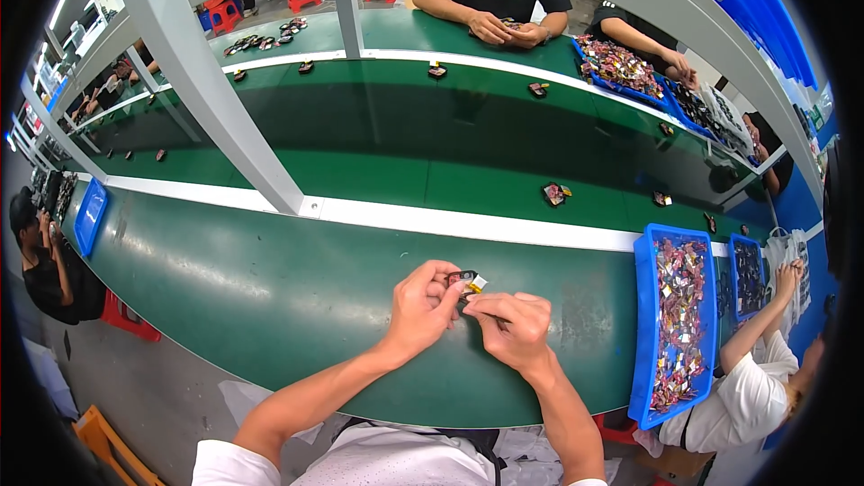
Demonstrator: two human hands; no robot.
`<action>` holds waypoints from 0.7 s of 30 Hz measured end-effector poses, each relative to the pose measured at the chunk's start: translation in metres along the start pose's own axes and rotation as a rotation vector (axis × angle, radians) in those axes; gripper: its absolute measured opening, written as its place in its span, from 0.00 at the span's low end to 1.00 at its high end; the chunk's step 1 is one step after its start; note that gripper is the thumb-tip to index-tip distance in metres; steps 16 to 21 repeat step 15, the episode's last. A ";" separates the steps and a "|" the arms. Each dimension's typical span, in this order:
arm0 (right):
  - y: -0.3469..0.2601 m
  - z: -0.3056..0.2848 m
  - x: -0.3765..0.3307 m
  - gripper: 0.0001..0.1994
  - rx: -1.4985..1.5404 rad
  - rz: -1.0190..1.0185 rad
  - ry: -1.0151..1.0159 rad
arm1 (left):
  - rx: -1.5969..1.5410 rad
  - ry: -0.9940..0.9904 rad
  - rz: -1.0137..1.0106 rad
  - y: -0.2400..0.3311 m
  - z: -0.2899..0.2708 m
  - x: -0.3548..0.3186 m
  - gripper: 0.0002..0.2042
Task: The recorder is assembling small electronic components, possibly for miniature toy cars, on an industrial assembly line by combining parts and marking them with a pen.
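Note:
Over the green worktable [297,306] I hold a small black plastic housing [463,276] with a silver-and-yellow battery cell [477,284] and some red at its edge. My left hand [421,304] grips it between thumb and fingers. Close against its lower right side, my right hand [515,324] is closed in a pinch at the same piece. Whatever lies between those right fingertips is too small and covered to make out.
A blue tray [643,342] heaped with red, silver and yellow parts stands to my right. Beyond a white rail [432,218], a dark green conveyor belt [360,162] carries several small assemblies. A grey metal post [211,90] rises at left. Co-workers sit across, left and right.

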State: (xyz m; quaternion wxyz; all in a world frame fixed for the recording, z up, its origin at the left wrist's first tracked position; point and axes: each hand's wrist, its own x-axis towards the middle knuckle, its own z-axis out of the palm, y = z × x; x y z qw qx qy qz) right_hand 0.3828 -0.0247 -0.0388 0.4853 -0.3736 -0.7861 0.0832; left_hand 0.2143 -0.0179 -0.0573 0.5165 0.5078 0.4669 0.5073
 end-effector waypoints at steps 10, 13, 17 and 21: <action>0.002 0.001 -0.002 0.08 -0.007 -0.025 -0.007 | 0.059 0.013 -0.001 -0.001 0.001 0.002 0.08; 0.004 0.002 -0.004 0.08 -0.004 -0.026 0.002 | 0.065 0.007 0.003 -0.004 0.002 0.003 0.07; 0.004 0.003 -0.003 0.09 0.014 -0.025 0.026 | 0.042 0.002 -0.035 0.001 0.002 0.004 0.07; 0.004 0.003 -0.003 0.09 0.014 -0.025 0.026 | 0.042 0.002 -0.035 0.001 0.002 0.004 0.07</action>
